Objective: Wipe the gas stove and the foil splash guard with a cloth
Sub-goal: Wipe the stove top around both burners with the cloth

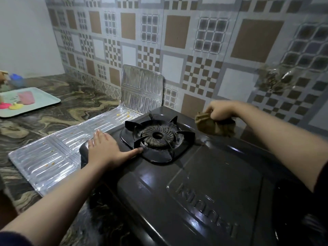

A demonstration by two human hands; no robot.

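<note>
Gas stove: black, on marbled counter | left hand: fingers flat, spread on stove, empty | right hand: fist clutching brown cloth | foil splash guard: crumb-speckled, far panel upright.

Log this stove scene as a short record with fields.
left hand: flat on the stove's left edge, thumb by the burner
right hand: gripping a bunched cloth at the stove's back edge
stove: black, lit by no flame
burner: grimy
foil guard: mostly flat on the counter, end panel upright, crumbs on it
tray: far left on the counter
</note>
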